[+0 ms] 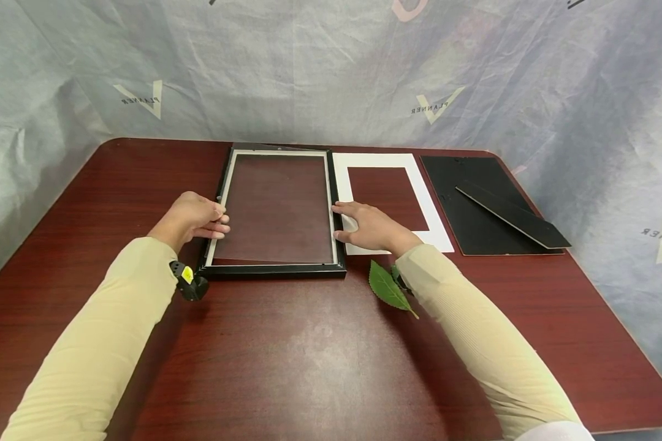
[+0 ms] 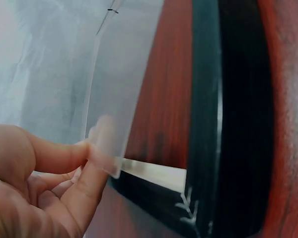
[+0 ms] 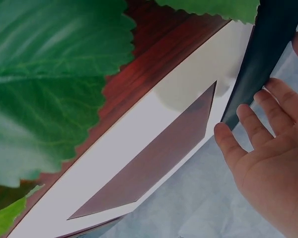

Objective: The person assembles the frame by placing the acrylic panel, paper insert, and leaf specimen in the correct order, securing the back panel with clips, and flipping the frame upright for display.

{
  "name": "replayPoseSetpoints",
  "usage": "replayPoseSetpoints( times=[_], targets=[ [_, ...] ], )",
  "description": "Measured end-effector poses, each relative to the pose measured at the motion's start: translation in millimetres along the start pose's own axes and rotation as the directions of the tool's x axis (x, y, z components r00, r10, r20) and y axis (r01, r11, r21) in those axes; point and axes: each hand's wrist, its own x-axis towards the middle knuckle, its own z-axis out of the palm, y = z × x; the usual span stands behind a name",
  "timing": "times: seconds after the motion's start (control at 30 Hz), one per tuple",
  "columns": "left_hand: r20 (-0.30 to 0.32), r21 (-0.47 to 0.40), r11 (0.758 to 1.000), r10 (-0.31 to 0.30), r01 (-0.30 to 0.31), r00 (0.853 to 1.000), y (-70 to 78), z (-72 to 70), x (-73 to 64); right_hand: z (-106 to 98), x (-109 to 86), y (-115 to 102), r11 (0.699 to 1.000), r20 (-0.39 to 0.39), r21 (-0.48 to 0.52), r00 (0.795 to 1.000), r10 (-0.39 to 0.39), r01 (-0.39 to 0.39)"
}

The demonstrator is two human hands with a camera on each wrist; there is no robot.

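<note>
A black picture frame (image 1: 276, 271) with a pale inner lip lies flat on the table. Over its opening is a clear sheet (image 1: 278, 208), its top edge overlapping the frame's far side. My left hand (image 1: 190, 217) pinches the sheet's left edge between thumb and fingers. Seen from the left wrist, the sheet (image 2: 116, 84) slants up from the frame near a corner. Along the frame's right side, my right hand (image 1: 372, 226) has its fingers spread and fairly straight, fingertips right at the black rail (image 3: 248, 64). It covers part of a white mat (image 1: 427, 208).
Right of the frame, the white mat lies flat. Beyond it is a black backing board (image 1: 469, 236) with a raised stand leg (image 1: 513, 215). A green leaf (image 1: 387, 286) sits by my right wrist. Hanging fabric (image 1: 309, 92) borders the table's back and sides.
</note>
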Motion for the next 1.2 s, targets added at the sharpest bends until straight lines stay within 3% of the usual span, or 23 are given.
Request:
replayPoseSetpoints(
  times=[0.1, 0.17, 0.2, 0.27, 0.4, 0.53, 0.67, 0.8, 1.03, 1.2],
  targets=[
    [-0.023, 0.032, 0.999, 0.024, -0.023, 0.999, 0.4, 2.0, -1.4, -0.2, 0.1, 0.1, 1.0, 0.003, -0.004, 1.0, -0.007, 0.007],
    [-0.062, 0.114, 0.992, 0.06, -0.053, 0.996, 1.2, 3.7, -3.5, -0.5, 0.1, 0.0, 1.0, 0.003, -0.006, 1.0, -0.012, 0.012],
    [-0.085, 0.194, 0.978, 0.091, -0.073, 0.992, 1.8, 4.6, -4.5, -0.5, 0.3, 0.0, 1.0, 0.003, -0.006, 1.0, -0.014, 0.014],
    [-0.127, 0.366, 0.925, 0.157, -0.101, 0.979, 3.4, 6.6, -7.3, -0.7, 0.4, -0.3, 1.0, 0.005, -0.008, 1.0, -0.013, 0.013],
    [-0.172, 0.64, 0.76, 0.282, -0.11, 0.944, 6.5, 9.5, -11.5, -0.9, 0.1, -1.1, 1.0, 0.008, -0.009, 1.0, -0.007, 0.007],
    [-0.217, 0.716, 0.692, 0.347, -0.093, 0.912, 8.2, 13.0, -13.0, -0.7, 0.4, -0.9, 1.0, 0.009, -0.009, 1.0, -0.005, 0.005],
    [-0.24, 0.736, 0.67, 0.391, -0.096, 0.889, 8.6, 15.9, -13.1, -0.3, 0.5, -0.5, 1.0, 0.007, -0.009, 1.0, -0.004, 0.004],
    [-0.241, 0.739, 0.667, 0.401, -0.101, 0.884, 7.6, 15.0, -12.5, -0.1, 0.2, -0.4, 1.0, 0.009, -0.011, 1.0, -0.005, 0.005],
    [-0.227, 0.747, 0.66, 0.364, -0.078, 0.903, 5.7, 13.4, -9.9, 0.6, -0.2, -0.4, 1.0, 0.015, -0.009, 1.0, -0.004, 0.004],
    [-0.198, 0.766, 0.64, 0.333, -0.067, 0.922, 4.9, 14.4, -9.0, 0.3, -1.2, -1.1, 1.0, 0.018, -0.001, 1.0, 0.004, -0.004]
  ],
)
